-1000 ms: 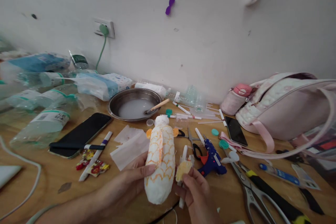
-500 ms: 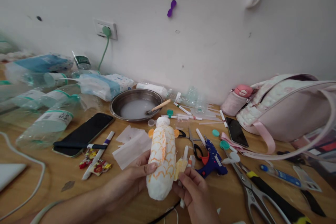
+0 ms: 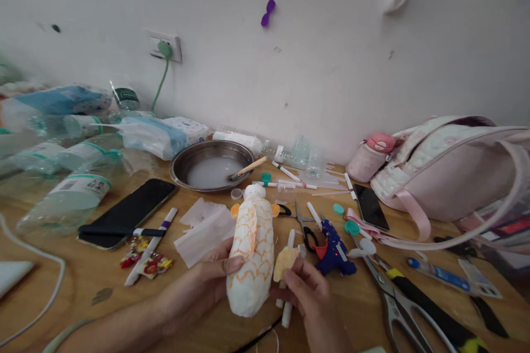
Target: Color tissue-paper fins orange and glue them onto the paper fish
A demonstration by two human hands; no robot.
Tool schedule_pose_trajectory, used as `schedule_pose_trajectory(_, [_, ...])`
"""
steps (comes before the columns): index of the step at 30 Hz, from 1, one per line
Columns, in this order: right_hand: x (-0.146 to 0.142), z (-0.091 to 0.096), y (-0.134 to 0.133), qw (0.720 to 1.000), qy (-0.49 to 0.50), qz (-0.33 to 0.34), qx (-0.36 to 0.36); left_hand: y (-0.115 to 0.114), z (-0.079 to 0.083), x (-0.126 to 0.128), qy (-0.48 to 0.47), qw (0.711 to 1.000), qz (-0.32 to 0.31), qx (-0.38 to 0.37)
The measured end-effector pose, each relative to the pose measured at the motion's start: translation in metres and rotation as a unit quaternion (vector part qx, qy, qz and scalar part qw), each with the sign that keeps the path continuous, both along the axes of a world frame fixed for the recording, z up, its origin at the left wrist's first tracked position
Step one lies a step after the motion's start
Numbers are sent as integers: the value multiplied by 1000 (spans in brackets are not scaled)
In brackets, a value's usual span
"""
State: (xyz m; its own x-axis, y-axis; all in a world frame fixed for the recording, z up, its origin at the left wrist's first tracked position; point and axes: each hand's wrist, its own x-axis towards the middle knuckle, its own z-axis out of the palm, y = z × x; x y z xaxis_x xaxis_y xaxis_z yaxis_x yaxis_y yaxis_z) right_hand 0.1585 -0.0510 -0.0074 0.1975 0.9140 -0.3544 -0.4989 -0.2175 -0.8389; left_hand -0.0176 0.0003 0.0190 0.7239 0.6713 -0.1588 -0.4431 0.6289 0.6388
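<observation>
A white papered, bottle-shaped figure (image 3: 252, 253) with orange scale lines drawn on it and small orange discs at its sides is gripped by my left hand (image 3: 215, 270), thumb across its front. My right hand (image 3: 312, 292) pinches a small yellow fin-shaped piece (image 3: 285, 263) between thumb and fingers, just to the right of the figure and apart from it. White marker pens (image 3: 287, 314) lie under and beside the right hand. A blue glue gun (image 3: 334, 248) rests to its right, and black-handled scissors (image 3: 308, 231) lie behind.
A metal bowl (image 3: 176, 168) of milky liquid with a brush (image 3: 252, 165) stands behind. Plastic bottles (image 3: 78, 193) and a black phone (image 3: 136, 204) are on the left. To the right are large metal scissors (image 3: 389, 287), a second phone (image 3: 370, 207) and a pink bag (image 3: 447, 182).
My right hand has shifted slightly right with the yellow piece, widening the gap to the figure. The whole view has moved a little, and the left hand keeps its hold.
</observation>
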Motion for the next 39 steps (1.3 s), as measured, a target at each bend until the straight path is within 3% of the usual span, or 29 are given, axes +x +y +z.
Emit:
schedule_pose_trajectory(7, [15,18,4,999,-39,20,-27,2,3,-7,-2,997,-8,-79])
schedule_pose_trajectory(15, [-3,8,-1,995,-22,60,-77,-1,0,-2,-2,999,-16,-30])
schedule_pose_trajectory(24, [-2,15,-1,993,-2,86,-79,-5,6,-3,11,1000,-15,7])
schedule_pose_trajectory(29, [0,14,0,997,10,52,-57,-3,6,-5,4,1000,-21,20])
schedule_pose_trajectory(33, [6,14,1,998,-22,27,-54,-2,4,-8,-9,999,-25,19])
schedule_pose_trajectory(39, [11,15,2,990,-98,73,-69,-1,7,-10,-32,996,-86,21])
